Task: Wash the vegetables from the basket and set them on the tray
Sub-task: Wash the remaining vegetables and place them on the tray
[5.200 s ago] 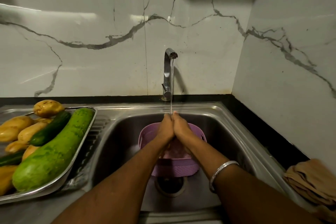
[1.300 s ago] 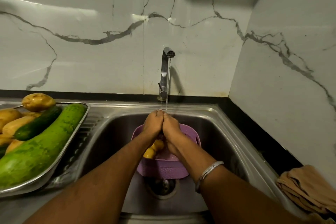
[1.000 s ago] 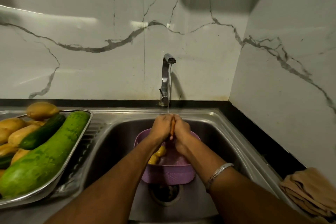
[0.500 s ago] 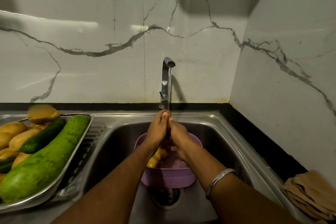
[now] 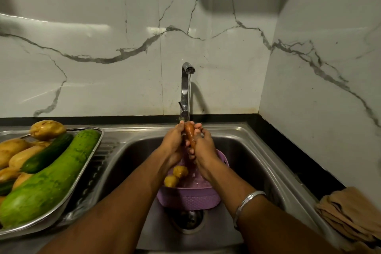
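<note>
One carrot (image 5: 190,134) stands nearly upright between both hands over the sink (image 5: 243,150), directly below the tap (image 5: 186,88). The left hand (image 5: 175,144) curls its fingers (image 5: 181,128) round the carrot's left side; the right hand (image 5: 203,146) wraps it from the right, fingers (image 5: 196,128) bent over the upper end, so both hands grip it. One purple basket (image 5: 188,200) sits in the sink bowl under the hands, above the drain (image 5: 188,219), with two small potatoes (image 5: 176,175) visible inside it. One steel tray (image 5: 86,163) rests on the drainboard at the left, carrying one large pale-green gourd (image 5: 49,179), one cucumber (image 5: 48,155) lying whole and a second only partly seen at the edge, and several potatoes (image 5: 47,130), at least five. One silver bangle (image 5: 246,202) circles the right wrist. One folded brown cloth (image 5: 350,214) lies on the table at the right.
</note>
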### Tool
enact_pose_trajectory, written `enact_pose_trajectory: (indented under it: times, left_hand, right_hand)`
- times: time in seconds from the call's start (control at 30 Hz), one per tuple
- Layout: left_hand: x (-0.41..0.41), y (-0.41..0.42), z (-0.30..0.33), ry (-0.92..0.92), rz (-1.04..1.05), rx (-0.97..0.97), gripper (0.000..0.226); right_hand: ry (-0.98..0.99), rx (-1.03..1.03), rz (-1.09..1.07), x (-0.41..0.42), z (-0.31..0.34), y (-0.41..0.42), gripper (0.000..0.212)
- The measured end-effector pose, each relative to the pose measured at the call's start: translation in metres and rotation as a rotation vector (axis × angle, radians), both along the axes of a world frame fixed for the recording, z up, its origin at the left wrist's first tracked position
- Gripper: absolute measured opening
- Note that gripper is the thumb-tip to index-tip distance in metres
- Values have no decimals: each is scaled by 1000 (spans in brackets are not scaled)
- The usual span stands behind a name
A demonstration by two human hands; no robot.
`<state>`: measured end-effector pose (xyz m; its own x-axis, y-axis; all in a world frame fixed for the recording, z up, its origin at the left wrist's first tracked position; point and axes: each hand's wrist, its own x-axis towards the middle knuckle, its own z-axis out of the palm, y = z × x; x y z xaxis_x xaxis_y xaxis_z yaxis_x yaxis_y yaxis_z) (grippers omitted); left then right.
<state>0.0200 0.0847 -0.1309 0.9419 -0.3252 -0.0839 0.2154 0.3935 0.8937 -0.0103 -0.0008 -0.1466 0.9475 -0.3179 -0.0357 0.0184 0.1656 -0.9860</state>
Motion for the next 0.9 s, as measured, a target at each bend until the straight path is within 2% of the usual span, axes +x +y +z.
enact_pose_trajectory:
  times: [0.07,0.13,0.27,0.33,0.4,0.47,0.5,0.6,0.63,0.73,0.8,0.83,0.9]
  left_hand:
    - [3,3,-4,-42,-120,31,40]
    - [4,4,-6,-89,-113,68,31]
    - [3,0,-15,-203,156,211,15]
    - [1,0,-19,-249,313,288,17]
    - [5,2,-23,-228,457,358,21]
    - [9,8,-26,-200,531,419,26]
    - [12,11,-28,-232,534,482,28]
    - [12,20,-30,-466,474,891,48]
    - [7,23,-28,-537,485,963,54]
    - [-7,20,-15,-741,602,921,58]
    - [-9,15,-10,-800,648,909,59]
    - [-5,15,-14,-781,586,1000,58]
    - [0,17,-26,-613,264,1329,51]
  right_hand:
    - [5,104,-19,1,2,-5,28]
    - [36,142,-10,1,3,-6,31]
    - [80,26,4,-2,-3,-8,25]
    - [55,-4,0,-1,-6,-13,18]
    - [39,70,24,-3,-4,-17,20]
    - [1,135,45,-7,2,-20,23]
    - [-6,100,34,-7,3,-21,21]
    - [-13,-280,-57,-7,0,-26,8]
    - [-46,-423,-89,-7,-2,-28,7]
    - [-212,-674,-226,-9,3,-30,21]
    - [-296,-820,-343,-11,7,-32,33]
    - [-258,-907,-359,-10,5,-35,38]
    - [62,-1145,-242,-8,-7,-44,43]
